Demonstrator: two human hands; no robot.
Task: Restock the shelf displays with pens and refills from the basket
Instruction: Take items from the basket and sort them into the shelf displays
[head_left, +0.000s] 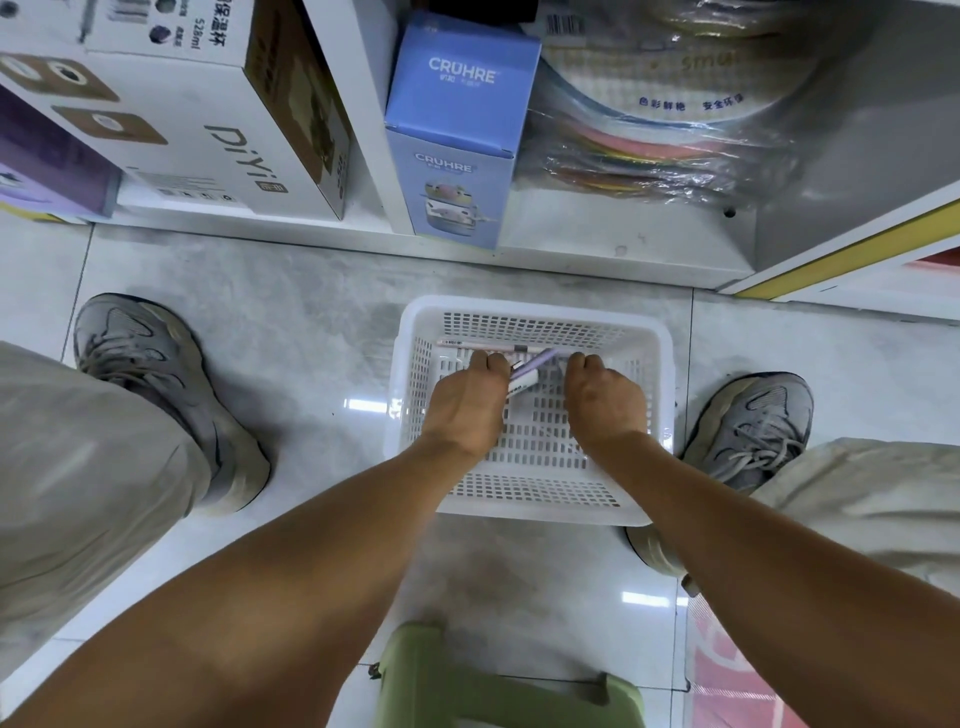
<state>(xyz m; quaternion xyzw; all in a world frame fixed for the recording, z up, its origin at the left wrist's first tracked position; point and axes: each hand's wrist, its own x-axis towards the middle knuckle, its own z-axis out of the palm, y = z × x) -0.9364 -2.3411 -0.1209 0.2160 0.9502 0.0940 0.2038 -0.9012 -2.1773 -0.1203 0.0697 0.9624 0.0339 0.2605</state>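
- A pale grey glossy tiled floor (291, 322) is running beneath a white shelf unit (597, 244), which is holding a white cardboard box (208, 130), a light blue carton (457, 135) and plastic-wrapped coloured sheets (660, 145).
- A white perforated plastic basket (530, 506) is sitting on the floor just before the shelf's front edge, between two grey trainers.
- The left hand (467, 400) is curling its fingers round lilac and white pens (527, 371) near the basket's far edge.
- The right hand (602, 395) is curling inward beside them; what it grips cannot be told.
- A slim pink pen (478, 343) is lying along the basket's far wall.
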